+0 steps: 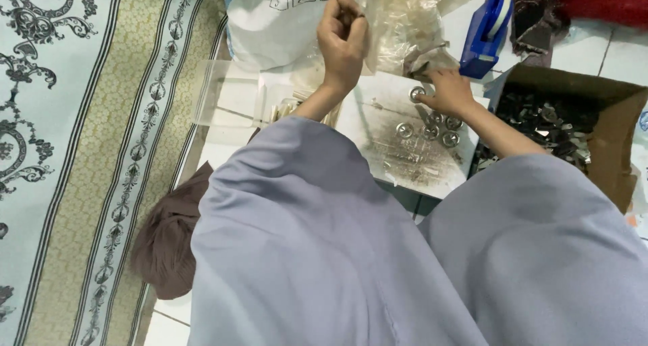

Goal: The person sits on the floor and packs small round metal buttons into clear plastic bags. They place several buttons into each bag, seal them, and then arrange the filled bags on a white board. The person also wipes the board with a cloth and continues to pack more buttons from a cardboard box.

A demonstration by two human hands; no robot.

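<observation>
The person sits on the tiled floor (587, 49) in wide lilac sleeves (317, 251), and everything gathers around a pale, speckled board (378, 126) lying flat in front of them.

The left hand (343, 39) is raised above the board's far left corner, wrist bent, fingers curled in tight with the tips pressed together. It seems to pinch something very small, but I cannot tell what.

The right hand (449, 89) rests low at the board's far right edge, fingers spread and lightly bent, the tips touching one of the round silver metal pieces (432, 123). Several more of these shiny discs lie in a loose cluster on the board just beside and below that hand.

To the right of the board, touching its edge, stands an open cardboard box (617, 140) filled with a heap of small dark and silvery metal parts (540, 120). Beyond the board's far right corner stands a blue tape dispenser (482, 39), with a red cloth (601, 2) further off. Behind the board lie a crumpled clear plastic bag (405, 18) and a white sack (270, 22). Left of the board sits a clear plastic tray (226, 99), and further left a patterned rug (74, 150). A brown cloth (169, 238) lies bunched near the board's near left side, partly under the sleeve.
</observation>
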